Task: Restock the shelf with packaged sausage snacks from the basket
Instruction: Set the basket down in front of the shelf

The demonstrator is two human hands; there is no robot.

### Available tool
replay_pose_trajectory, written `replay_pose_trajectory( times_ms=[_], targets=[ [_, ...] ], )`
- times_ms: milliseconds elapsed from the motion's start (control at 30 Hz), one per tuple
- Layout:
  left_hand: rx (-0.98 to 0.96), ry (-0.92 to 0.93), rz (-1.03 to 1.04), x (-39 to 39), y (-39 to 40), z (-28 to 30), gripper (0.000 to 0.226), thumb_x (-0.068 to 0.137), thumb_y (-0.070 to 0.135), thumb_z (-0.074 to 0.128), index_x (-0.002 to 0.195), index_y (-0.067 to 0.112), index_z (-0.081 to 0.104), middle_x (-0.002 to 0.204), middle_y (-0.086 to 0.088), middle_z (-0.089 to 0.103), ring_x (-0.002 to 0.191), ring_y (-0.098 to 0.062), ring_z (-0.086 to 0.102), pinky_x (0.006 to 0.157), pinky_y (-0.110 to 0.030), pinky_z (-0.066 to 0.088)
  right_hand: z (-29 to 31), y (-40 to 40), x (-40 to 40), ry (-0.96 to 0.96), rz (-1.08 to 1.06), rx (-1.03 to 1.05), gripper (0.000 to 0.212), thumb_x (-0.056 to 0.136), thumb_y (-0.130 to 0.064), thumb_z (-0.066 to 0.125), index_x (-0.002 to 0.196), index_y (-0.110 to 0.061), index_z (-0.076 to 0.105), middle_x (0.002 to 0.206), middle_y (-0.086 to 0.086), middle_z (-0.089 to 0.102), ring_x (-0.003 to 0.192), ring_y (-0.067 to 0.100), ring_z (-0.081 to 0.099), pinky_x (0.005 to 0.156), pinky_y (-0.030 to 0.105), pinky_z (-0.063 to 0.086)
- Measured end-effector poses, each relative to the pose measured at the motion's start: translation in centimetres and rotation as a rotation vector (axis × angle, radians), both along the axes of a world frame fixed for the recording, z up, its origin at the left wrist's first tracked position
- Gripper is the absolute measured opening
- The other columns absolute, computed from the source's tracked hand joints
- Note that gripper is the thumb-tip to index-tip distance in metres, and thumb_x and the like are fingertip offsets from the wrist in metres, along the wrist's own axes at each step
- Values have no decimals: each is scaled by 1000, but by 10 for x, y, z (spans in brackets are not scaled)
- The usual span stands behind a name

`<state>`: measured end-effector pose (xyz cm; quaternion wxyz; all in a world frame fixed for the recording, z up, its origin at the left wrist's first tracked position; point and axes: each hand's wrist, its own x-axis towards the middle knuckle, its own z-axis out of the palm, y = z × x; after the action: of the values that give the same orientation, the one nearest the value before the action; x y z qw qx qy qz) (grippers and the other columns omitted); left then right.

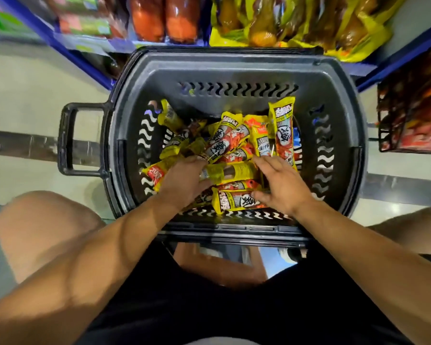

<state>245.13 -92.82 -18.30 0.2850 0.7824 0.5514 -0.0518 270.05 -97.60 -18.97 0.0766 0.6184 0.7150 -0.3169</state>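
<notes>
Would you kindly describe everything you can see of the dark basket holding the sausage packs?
The basket is dark grey plastic, seemingly, with a rounded rim and wavy slots cut through its walls. A black loop handle sticks out sideways at image left. It sits upright on the floor between the person's knees, against the shelf front. Inside lies a loose heap of yellow-and-red sausage packs, one leaning upright. The left hand and right hand reach in onto the packs.

Dark grey basket (234, 68) with wavy slots, yellow-and-red sausage packs (283, 130), blue shelf edge (90, 63), black shorts (209, 307)
</notes>
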Motion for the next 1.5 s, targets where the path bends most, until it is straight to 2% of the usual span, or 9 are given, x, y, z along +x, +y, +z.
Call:
replay_pose_trajectory(
  times_ms=[300,500,700,767,900,1033,1167,1267,1500],
  targets=[
    [179,-192,153,-30,-23,38,50,85,25,73,131,11,60,130,-16,58,123,-38,48,105,-40,37,24,2,-19,35,-28,212,90,85,-49,68,157,-27,19,160,5,27,149,29,18,123,38,11],
    [242,-374,250,-51,-28,77,43,84,35,63,122,13,66,119,-7,64,114,-25,58,100,-27,38,62,8,-28,150,-51,457,64,82,-21,75,141,-13,49,139,11,54,129,32,45,112,38,30],
    [21,-616,520,-56,-32,86,30,81,37,63,107,25,72,102,2,69,91,-18,63,94,-49,52,87,12,-18,220,-75,416,57,84,-15,73,138,-18,53,133,5,55,123,24,48,103,34,35],
    [-54,-700,586,-55,-33,87,15,88,26,64,100,26,73,104,0,70,98,-18,64,97,-49,50,97,12,-15,348,-154,389,52,84,-14,75,132,-19,59,124,1,57,114,16,52,98,27,38],
    [-237,-768,699,-52,-42,92,19,99,24,53,102,26,72,113,-8,70,105,-26,66,88,-43,56,117,10,-14,660,-367,285,40,83,-11,77,120,-19,67,109,-9,62,88,-5,59,79,7,43],
    [-296,-746,577,-46,-55,104,25,98,39,51,89,41,74,102,13,70,100,-12,63,86,-37,54,128,13,-20,855,-536,317,12,87,-15,73,98,-18,73,87,-8,70,79,2,64,80,22,52],
    [-372,-792,446,-40,-60,103,21,91,22,66,112,26,66,107,-1,69,87,-14,69,84,-38,58,133,27,-27,964,-684,292,35,80,-31,77,110,-15,70,93,4,72,81,15,68,74,35,57],
    [-269,-752,371,-35,-56,101,22,88,18,70,109,26,67,102,2,70,80,-10,68,73,-33,59,137,35,-35,932,-732,342,43,78,-35,77,117,-21,64,103,9,70,88,23,71,74,41,60],
    [-415,-917,478,-38,-54,76,18,96,15,57,110,20,69,88,7,69,75,-8,62,59,-22,52,122,29,-43,770,-628,269,59,87,-20,74,139,-20,46,108,1,64,104,13,64,91,31,52]
  ],
)
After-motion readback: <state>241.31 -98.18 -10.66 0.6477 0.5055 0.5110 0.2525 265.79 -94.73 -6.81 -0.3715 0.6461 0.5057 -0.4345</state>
